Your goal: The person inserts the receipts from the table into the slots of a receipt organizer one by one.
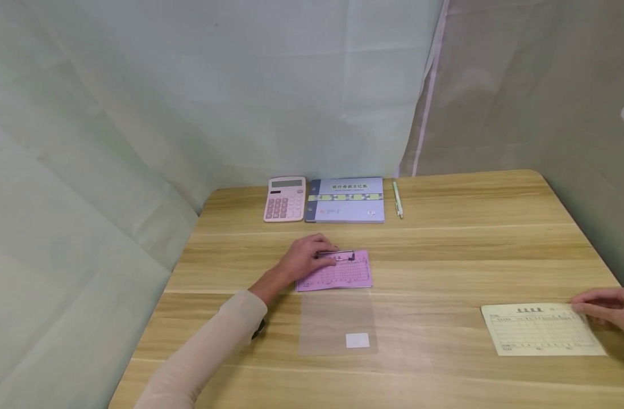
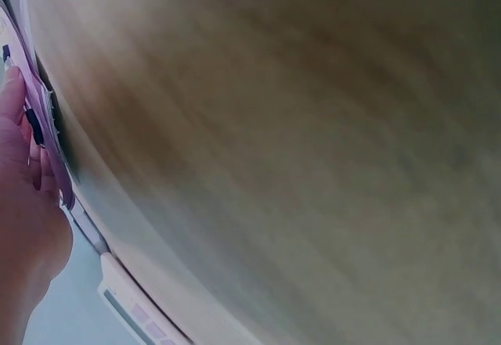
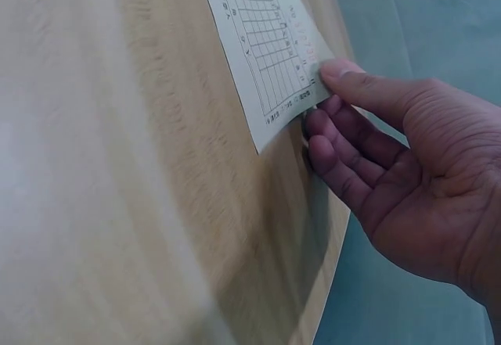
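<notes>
My left hand (image 1: 308,258) holds a pad of pink printed forms (image 1: 342,275) at its top edge, where a metal clip (image 1: 337,251) with black ends sits. In the left wrist view the thumb lies on the pink forms (image 2: 48,138) near the clip, with other fingers partly hidden at the edge. Far to the right, my right hand (image 1: 611,309) pinches the upper right corner of a pale yellow printed form (image 1: 542,329). The right wrist view has the thumb on top of that form (image 3: 270,55) and the curled fingers beneath its corner.
A clear sheet (image 1: 324,324) with a white label (image 1: 357,340) lies just in front of the pink forms. Along the back stand a pink calculator (image 1: 285,199), a blue account book (image 1: 345,210) and a pen (image 1: 397,200). Pale curtains (image 1: 291,96) hang behind the wooden table (image 1: 445,250).
</notes>
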Tool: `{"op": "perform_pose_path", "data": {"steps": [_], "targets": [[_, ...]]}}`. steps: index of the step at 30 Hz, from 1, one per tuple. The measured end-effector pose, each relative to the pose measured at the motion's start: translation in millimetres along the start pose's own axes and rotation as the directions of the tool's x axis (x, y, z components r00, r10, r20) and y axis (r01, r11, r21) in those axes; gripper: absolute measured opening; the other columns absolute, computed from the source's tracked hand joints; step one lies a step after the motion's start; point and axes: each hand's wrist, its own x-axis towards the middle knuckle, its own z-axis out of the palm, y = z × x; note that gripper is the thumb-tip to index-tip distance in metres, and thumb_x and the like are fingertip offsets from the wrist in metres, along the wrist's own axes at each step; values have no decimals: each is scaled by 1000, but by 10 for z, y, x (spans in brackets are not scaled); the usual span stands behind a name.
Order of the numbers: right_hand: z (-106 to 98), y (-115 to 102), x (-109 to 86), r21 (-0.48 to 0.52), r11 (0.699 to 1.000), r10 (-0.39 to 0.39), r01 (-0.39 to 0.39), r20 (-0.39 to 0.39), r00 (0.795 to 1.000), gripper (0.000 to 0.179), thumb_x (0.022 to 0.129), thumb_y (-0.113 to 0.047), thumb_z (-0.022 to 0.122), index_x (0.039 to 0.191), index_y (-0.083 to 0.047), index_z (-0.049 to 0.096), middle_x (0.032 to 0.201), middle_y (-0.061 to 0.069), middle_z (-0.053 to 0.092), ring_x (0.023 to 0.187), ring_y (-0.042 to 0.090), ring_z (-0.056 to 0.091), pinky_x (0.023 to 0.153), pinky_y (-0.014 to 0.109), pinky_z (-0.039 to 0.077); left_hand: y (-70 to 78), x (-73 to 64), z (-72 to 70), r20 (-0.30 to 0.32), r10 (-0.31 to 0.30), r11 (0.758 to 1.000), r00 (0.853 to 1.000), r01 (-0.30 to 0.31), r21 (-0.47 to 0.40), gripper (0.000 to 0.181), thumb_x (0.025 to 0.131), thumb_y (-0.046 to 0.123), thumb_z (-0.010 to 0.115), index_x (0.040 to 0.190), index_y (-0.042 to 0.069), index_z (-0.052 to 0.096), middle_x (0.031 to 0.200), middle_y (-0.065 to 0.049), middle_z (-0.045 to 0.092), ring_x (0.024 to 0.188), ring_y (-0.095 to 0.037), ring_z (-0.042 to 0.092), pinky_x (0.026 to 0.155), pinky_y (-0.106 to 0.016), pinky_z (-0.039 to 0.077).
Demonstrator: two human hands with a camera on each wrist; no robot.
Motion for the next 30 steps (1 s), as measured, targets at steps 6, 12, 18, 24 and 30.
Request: {"op": "perform_pose_path", "data": {"steps": [6, 12, 18, 24, 30], "targets": [[-46, -208, 141, 87, 996, -28, 19, 107, 994, 13, 97, 1, 74, 100, 14, 75, 74, -6, 66, 62, 9, 53, 52, 26, 45, 17, -7, -11, -2, -3, 1000, 1000, 3, -11, 33, 96, 35, 81, 125, 20, 80, 113, 6, 71, 104, -11, 65, 96, -32, 55], [-88, -474, 407, 46, 998, -40, 30, 236, 971, 18, 102, -7, 70, 107, 8, 78, 90, 3, 76, 68, 9, 59, 60, 26, 53, 23, -13, -11, 9, -19, 1000, 1000, 19, -4, 33, 96, 36, 80, 126, 21, 79, 112, 8, 69, 103, -10, 64, 95, -31, 55], [-57, -772, 664, 109, 993, -78, 44, 324, 943, 24, 106, -15, 68, 112, 6, 78, 90, 1, 73, 72, 13, 61, 64, 28, 55, 16, -3, -19, 13, 21, 998, 1000, -22, 56, 34, 97, 39, 79, 126, 21, 79, 109, 8, 68, 98, -8, 63, 91, -28, 55], [129, -1102, 905, 223, 966, -206, 132, 352, 913, 15, 103, -6, 69, 108, 5, 77, 93, 4, 73, 74, 13, 63, 64, 29, 56, 22, 5, -44, 29, 76, 990, 997, -79, 116, 35, 100, 40, 76, 129, 20, 78, 107, 7, 67, 96, -10, 62, 90, -29, 55], [368, -1521, 1092, 341, 931, -276, 131, 421, 864, 12, 103, -7, 70, 107, 2, 76, 92, 6, 71, 72, 15, 60, 61, 30, 54, 50, 0, -58, 44, 95, 984, 994, -101, 150, 34, 102, 39, 74, 129, 18, 77, 108, 7, 66, 99, -9, 63, 92, -28, 55]]}}
